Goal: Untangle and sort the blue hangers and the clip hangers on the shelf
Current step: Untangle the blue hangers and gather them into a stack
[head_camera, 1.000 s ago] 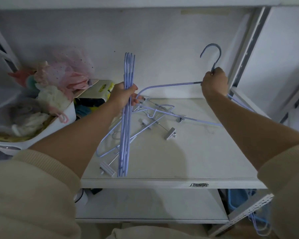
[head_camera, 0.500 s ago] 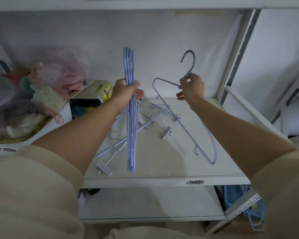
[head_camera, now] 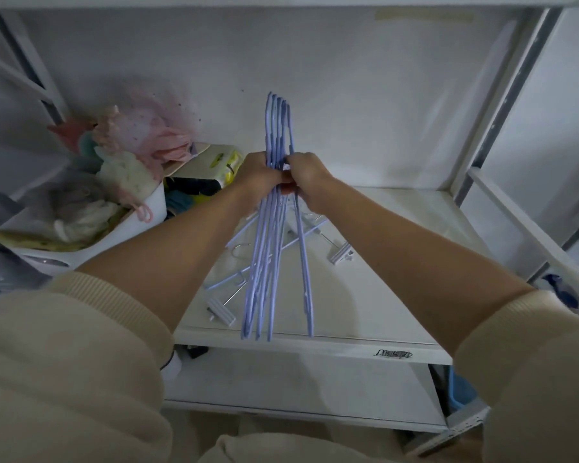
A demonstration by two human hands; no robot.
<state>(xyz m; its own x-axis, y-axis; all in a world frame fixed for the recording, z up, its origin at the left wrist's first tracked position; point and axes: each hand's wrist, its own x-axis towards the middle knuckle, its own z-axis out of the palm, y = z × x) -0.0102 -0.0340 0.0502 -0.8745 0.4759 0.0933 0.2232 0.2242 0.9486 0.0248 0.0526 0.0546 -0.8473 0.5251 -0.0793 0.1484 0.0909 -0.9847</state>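
- Blue hangers (head_camera: 274, 208): a bundle held edge-on and roughly upright above the shelf (head_camera: 398, 295), upper ends reaching up toward the back wall (head_camera: 348, 78), lower ends fanned out over the shelf's front edge.
- One hanger stands a little apart on the bundle's right side, its lower end splayed off from the rest.
- Left hand (head_camera: 259, 177): closed around the bundle at mid-height, fingers wrapped on the wires.
- Right hand (head_camera: 310, 180): also closed on the bundle, pressed against the left hand, gripping the rightmost hanger with the others. The two hands touch.
- Clip hangers (head_camera: 281, 248): lying flat on the shelf beneath the bundle, crossed over each other in a loose tangle. One clip (head_camera: 341, 253) shows to the right of the bundle, another clip (head_camera: 220, 311) near the front edge on the left.
- How many clip hangers are in the tangle cannot be told; arms and bundle hide part of it.
- Sleeves (head_camera: 81, 345): cream-coloured, pushed up to the elbows on both arms.
- Left of the shelf: a white bin (head_camera: 114, 238) heaped with pink and pale fabric pieces, tilted against the shelf's side.
- Beside the bin, at the shelf's back left corner: a yellow-and-white package (head_camera: 219, 162).
- Lower shelf (head_camera: 298, 385) below, mostly bare where it shows.
- Blue basket (head_camera: 460, 392) partly visible at lower right, behind the frame post.
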